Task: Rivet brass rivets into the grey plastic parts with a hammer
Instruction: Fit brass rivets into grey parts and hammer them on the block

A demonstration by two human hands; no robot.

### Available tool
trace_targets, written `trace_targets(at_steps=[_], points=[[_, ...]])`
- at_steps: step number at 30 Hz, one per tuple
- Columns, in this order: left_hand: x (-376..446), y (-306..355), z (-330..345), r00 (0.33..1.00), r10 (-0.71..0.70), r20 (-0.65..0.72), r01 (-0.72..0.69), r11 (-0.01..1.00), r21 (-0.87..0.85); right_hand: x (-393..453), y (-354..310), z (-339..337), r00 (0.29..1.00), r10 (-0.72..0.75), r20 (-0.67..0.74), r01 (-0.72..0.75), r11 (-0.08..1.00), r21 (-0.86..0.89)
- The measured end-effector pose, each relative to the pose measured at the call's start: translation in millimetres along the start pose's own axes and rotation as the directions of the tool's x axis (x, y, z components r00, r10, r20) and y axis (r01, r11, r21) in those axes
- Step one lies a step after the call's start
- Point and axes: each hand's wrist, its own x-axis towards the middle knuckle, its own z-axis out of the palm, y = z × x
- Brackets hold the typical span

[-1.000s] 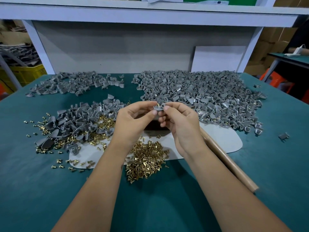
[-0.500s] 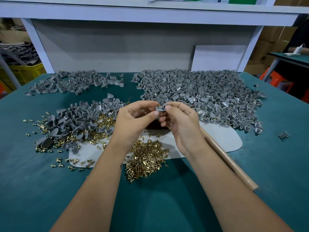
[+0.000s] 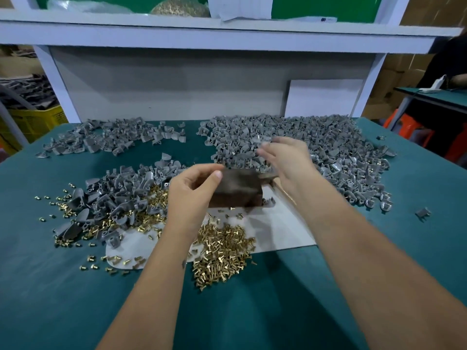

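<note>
Head view: a teal-covered worktable [image 3: 63, 286] fills the frame, with a white shelf frame [image 3: 227, 36] across the top. At the far left edge a yellow slatted plastic crate [image 3: 32, 122] stands beyond the table; what it holds is too blurred to tell.

Grey wedge-shaped plastic parts lie loose in three heaps — a large one [image 3: 328, 147] at upper right, a thin one [image 3: 108, 140] at upper left, and one mixed with rivets [image 3: 113, 198] at centre left. Small brass rivets [image 3: 222, 251] are piled just below frame centre, partly on a white flat sheet [image 3: 278, 233].

A dark brown metal block [image 3: 237, 188] sits at centre on that sheet. The left hand [image 3: 189, 190] hovers beside it, thumb and fingers curled narrow; I cannot tell whether they pinch anything. The right hand [image 3: 285, 160] reaches over the large heap, fingertips closed on one grey part [image 3: 262, 140] — motion-blurred, so its long axis and heading are unreadable. A wooden hammer handle [image 3: 283, 195] shows beneath the right wrist, running toward lower right.
</note>
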Motion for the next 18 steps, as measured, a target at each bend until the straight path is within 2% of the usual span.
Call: trace_targets(at_steps=[2, 6, 10, 12, 13, 14, 16, 18], points=[[0.7, -1.0, 0.4, 0.999, -0.023, -0.023, 0.023, 1.0, 0.014, 16.7, -13.4, -1.7, 0.993, -0.049, -0.104, 0.035, 0.99, -0.137], [3.4, -4.4, 1.3, 0.998, -0.057, -0.039, 0.059, 0.996, 0.073, 6.2, 13.5, 13.8, 0.979, -0.173, -0.104, 0.129, 0.932, -0.338], [3.9, -2.6, 3.9, 0.995, -0.061, -0.079, 0.068, 0.993, 0.099, -23.8, 61.9, 31.1, 0.904, -0.425, -0.036, 0.323, 0.738, -0.593], [4.8, -2.2, 0.0, 0.981, -0.049, -0.189, 0.078, 0.986, 0.148, -32.2, 72.5, 31.9, 0.87, -0.491, 0.041, 0.386, 0.629, -0.674], [6.4, -2.6, -5.3, 0.968, -0.018, -0.25, 0.079, 0.968, 0.236, -34.9, 74.5, 31.0, 0.863, -0.501, 0.068, 0.399, 0.592, -0.7], [8.7, -3.5, -12.4, 0.955, 0.031, -0.293, 0.086, 0.922, 0.378, -36.8, 75.3, 29.4, 0.856, -0.511, 0.081, 0.407, 0.567, -0.716], [12.6, -7.8, -30.9, 0.946, 0.119, -0.302, 0.136, 0.7, 0.701, -39.1, 75.3, 27.1, 0.84, -0.533, 0.102, 0.425, 0.529, -0.735], [15.7, -12.7, -47.9, 0.963, 0.021, -0.269, 0.229, 0.462, 0.857, -41.0, 75.0, 27.0, 0.83, -0.543, 0.128, 0.436, 0.487, -0.757]])
